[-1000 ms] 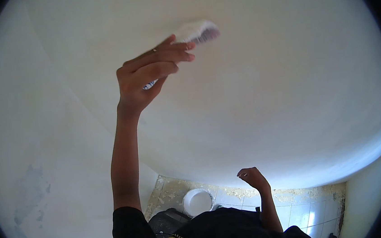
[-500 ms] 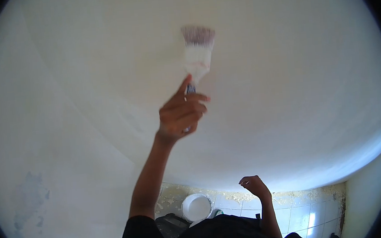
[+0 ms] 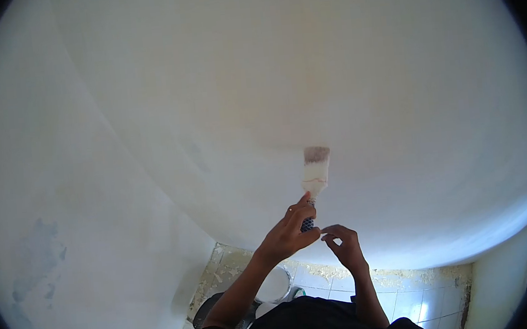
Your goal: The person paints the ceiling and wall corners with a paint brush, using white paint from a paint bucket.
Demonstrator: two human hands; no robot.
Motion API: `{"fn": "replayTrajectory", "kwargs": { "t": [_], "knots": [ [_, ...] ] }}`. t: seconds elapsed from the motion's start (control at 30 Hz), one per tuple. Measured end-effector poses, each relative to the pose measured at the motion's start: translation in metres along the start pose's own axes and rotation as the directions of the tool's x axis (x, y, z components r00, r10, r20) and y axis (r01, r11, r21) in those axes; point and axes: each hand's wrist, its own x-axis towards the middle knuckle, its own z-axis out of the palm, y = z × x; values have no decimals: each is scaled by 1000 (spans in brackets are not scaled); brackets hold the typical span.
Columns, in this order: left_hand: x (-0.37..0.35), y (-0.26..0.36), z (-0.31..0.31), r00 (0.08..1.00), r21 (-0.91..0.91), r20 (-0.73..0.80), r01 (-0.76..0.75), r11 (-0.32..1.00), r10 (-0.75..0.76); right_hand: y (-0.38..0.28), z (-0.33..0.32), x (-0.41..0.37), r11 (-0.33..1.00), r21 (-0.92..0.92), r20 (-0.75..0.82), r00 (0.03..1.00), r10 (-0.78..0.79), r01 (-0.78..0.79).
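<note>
My left hand [image 3: 289, 231] is wrapped round the dark patterned handle of a flat paintbrush [image 3: 316, 175]. Its index finger lies along the pale, paint-smeared ferrule. The brush points upward, and its brownish-pink bristles overlap the off-white wall [image 3: 369, 80] in this view. Just right of the handle's lower end is my right hand [image 3: 346, 248], raised, with fingers curled towards the thumb. Its fingertips come close to the left hand; I cannot tell what, if anything, they pinch.
Below on the floor stands a white bucket [image 3: 276, 284], partly behind my left forearm, with a dark object [image 3: 210, 310] beside it. Pale floor tiles [image 3: 407, 302] have a flaked, stained border along the wall. Bluish-grey patches [image 3: 37, 262] mark the left wall, beyond the corner.
My left hand has brought the paintbrush down and to the right, from high on the wall to beside my right hand. The right hand has risen slightly. The view has shifted a little.
</note>
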Motion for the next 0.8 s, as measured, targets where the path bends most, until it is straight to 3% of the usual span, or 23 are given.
{"fn": "replayTrajectory", "kwargs": {
  "t": [0.03,0.1,0.17,0.23,0.3,0.37,0.47,0.6,0.67,0.8],
  "knots": [
    [-3,-8,-5,998,42,3,-66,997,66,-17,6,11,1000,-9,8,1000,2,-1],
    [0,-16,-6,994,87,22,-104,991,103,-45,8,27,972,-129,-189,958,-218,196],
    [5,-27,-2,998,-2,9,61,998,-61,-57,6,48,956,-202,-207,944,-255,214],
    [7,-39,-3,999,19,-19,49,999,-48,-66,7,65,895,-323,-205,901,-383,307],
    [10,-36,-5,999,44,-43,27,999,-25,-66,8,72,880,-347,-226,882,-413,323],
    [22,-27,-12,999,192,-40,-4,981,12,-74,5,80,861,-375,-249,858,-450,343],
    [22,-14,-21,997,207,-24,-61,976,67,-84,11,77,805,-466,-190,848,-495,366],
    [34,-2,-35,997,254,-18,-67,965,74,-112,-7,87,799,-415,-118,845,-521,435],
    [44,6,-45,993,287,-61,-75,955,96,-125,-12,92,813,-415,6,894,-447,409],
    [54,18,-56,991,358,-43,-103,928,126,-146,-29,108,792,-449,106,905,-411,412]
  ]
}}
